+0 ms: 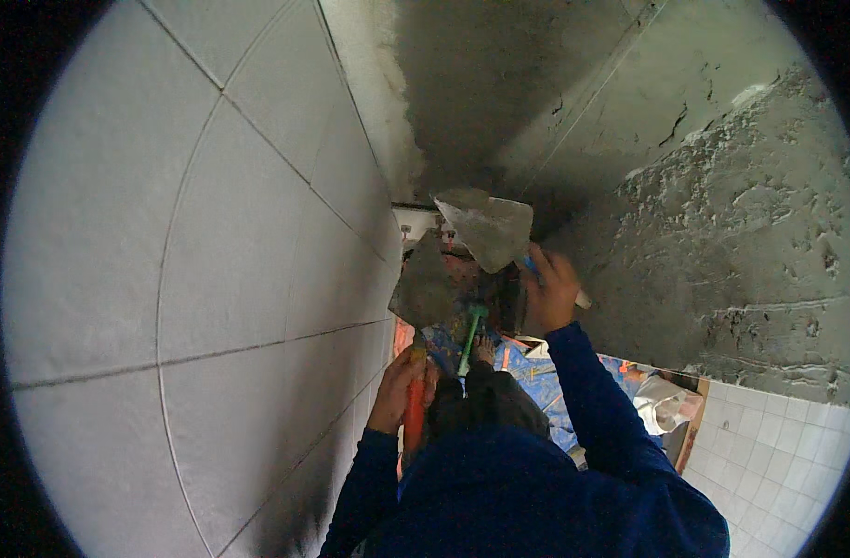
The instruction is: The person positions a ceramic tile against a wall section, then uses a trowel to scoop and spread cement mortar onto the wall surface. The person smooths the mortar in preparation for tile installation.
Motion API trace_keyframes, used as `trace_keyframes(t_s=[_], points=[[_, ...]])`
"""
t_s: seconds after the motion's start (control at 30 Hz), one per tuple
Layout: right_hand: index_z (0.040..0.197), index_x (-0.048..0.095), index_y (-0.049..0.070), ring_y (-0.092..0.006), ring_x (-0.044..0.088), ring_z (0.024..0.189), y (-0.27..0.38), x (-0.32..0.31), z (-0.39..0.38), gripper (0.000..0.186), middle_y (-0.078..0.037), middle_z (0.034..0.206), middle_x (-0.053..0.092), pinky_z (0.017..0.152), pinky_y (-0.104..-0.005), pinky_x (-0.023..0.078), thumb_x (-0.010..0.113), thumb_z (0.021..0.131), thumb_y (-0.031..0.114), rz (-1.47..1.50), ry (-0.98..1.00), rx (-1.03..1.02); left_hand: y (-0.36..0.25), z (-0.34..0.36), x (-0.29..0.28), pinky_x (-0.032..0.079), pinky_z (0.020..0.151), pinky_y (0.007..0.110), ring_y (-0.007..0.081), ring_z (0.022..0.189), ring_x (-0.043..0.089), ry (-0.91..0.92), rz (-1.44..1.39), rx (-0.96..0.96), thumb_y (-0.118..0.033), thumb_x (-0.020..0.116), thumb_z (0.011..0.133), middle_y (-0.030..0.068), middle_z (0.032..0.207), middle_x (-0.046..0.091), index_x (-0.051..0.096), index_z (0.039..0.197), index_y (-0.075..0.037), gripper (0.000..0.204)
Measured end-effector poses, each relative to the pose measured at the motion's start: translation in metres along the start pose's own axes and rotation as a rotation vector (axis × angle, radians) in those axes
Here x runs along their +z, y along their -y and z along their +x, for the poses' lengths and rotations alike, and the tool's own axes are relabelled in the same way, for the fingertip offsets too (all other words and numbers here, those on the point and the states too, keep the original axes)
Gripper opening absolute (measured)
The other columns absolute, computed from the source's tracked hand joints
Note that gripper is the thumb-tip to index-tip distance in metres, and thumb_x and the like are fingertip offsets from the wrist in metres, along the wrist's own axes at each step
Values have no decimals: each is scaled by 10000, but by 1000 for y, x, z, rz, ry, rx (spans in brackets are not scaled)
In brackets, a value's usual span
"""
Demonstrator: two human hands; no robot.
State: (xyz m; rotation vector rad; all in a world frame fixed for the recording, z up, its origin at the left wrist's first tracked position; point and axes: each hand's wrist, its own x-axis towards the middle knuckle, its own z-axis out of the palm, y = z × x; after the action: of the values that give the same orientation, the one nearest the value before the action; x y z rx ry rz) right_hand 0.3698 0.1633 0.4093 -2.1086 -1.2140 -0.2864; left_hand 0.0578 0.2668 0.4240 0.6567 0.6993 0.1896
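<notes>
Head view, looking straight down. Right hand [555, 288] is curled round the handle of a grey, pointed metal trowel with a pale handle end [490, 231], and the left hand [397, 395] has its fingers wrapped round an orange-handled trowel with a dark grey, pointed blade [423, 290]. Both blades sit ahead of the person, between the light grey large-tile wall [239, 260] and the rough, wet-looking grey mortar wall [741, 223].

What'd worry me: those blades are close together, so a careless swing could clang them. The left one looks near the tiles too, so a twist of that wrist might scrape or smear them. Anything loose on the steel could drop onto the blue plastic sheet [555, 395] or the green-handled tool [473, 339] below.

As for looks, the right-hand blade is paler and dull, with a darker patch toward one corner; can't tell how thick any mortar is. The other's too shadowy to judge.
</notes>
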Motion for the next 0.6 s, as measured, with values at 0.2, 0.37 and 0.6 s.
trace_keyframes(t_s=[0.2,0.37,0.6], points=[[1257,702,144,-368,653,886,-29,57,-18,420,-169,998,680,732,-477,528,790,846,159,-132,22,-50,27,46,-28,526,662,314,163,778,636,-44,-237,-100,-235,626,1021,65,977,643,557,1257,-102,279],[1261,703,159,-368,651,871,-41,113,-37,422,-162,982,677,704,-485,531,776,846,163,-177,118,-28,52,53,-60,546,717,324,159,833,637,-110,-217,-173,-232,630,1033,43,1034,641,550,1331,-117,330],[1369,643,227,-393,677,990,-35,192,-33,496,-163,1150,694,806,-516,574,726,880,236,-18,310,91,67,43,-81,536,697,313,151,819,625,-195,-214,-293,-272,626,1042,23,1009,629,535,1358,-102,370]])
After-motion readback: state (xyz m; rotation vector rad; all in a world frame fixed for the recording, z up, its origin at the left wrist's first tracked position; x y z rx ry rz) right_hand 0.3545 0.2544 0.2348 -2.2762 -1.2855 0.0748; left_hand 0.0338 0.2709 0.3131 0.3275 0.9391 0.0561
